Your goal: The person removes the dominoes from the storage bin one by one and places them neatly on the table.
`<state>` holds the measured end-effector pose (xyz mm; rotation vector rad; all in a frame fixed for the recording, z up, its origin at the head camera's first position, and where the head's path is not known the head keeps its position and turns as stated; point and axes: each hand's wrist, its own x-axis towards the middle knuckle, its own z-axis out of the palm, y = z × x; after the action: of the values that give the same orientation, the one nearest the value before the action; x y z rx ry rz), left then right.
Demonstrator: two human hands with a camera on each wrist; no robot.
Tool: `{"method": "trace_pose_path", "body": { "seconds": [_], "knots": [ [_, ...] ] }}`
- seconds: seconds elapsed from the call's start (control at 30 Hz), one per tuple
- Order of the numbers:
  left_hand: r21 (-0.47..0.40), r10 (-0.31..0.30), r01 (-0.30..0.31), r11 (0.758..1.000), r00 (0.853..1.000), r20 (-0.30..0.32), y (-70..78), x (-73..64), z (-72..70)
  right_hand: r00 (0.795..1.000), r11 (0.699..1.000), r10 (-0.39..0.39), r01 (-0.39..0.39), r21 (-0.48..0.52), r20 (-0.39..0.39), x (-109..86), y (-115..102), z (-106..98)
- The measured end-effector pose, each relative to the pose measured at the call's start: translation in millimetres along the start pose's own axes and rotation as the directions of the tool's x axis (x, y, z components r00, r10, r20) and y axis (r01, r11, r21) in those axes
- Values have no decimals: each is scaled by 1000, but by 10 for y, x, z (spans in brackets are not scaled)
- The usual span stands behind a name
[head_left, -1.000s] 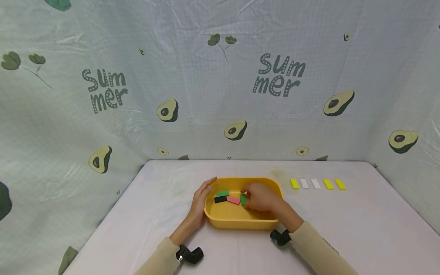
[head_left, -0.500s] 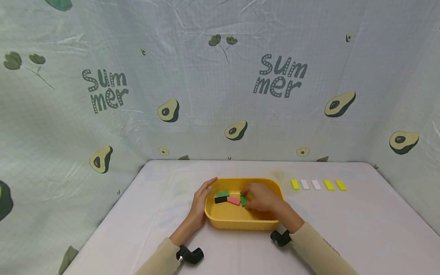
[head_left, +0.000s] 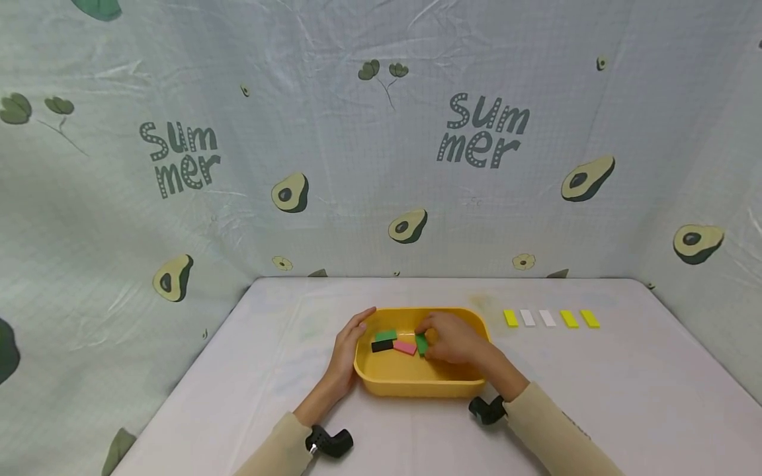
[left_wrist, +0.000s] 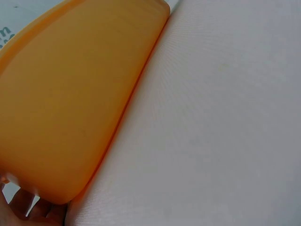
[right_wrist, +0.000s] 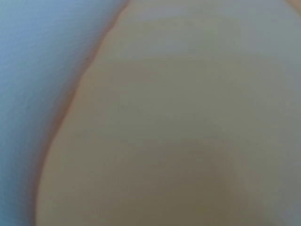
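Observation:
A yellow plastic tub point(head_left: 411, 389) sits on the table. My left hand point(head_left: 343, 354) holds its left side, with the fingers along the outer wall and the thumb near the rim; fingers point(left_wrist: 40, 207) show at the tub's corner in the left wrist view. Inside the tub, my right hand point(head_left: 454, 340) pinches a small flat green block point(head_left: 421, 344), partly covered by the fingers. To its left lie a pink block point(head_left: 405, 347), a black block point(head_left: 382, 345) and a second green block point(head_left: 385, 335). The right wrist view is filled by a blurred, pale surface.
Right of the tub, several flat blocks lie in a row, among them a yellow block point(head_left: 510, 318) and a white block point(head_left: 547, 318). The white-covered table point(head_left: 625, 390) meets a printed curtain point(head_left: 345, 145) at the back.
My right hand shifts very slightly at the green block, which turns a little with it. The left hand and the tub stay in place.

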<state>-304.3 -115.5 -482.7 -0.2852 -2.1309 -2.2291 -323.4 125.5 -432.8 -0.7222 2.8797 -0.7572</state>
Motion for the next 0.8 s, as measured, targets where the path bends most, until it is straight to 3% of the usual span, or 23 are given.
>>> {"method": "trace_pose_path", "body": {
  "seconds": [0.27, 0.8],
  "knots": [
    [-18, 5, -5, 1000, 1000, 10, -14, -2, -10, 1000, 998, 23, -22, 66, -3, -33, 2, -102],
    [-5, 12, -12, 1000, 1000, 8, -19, -13, -17, 995, 991, -83, 88, 97, -52, -208, -41, -499]
  ]
}}
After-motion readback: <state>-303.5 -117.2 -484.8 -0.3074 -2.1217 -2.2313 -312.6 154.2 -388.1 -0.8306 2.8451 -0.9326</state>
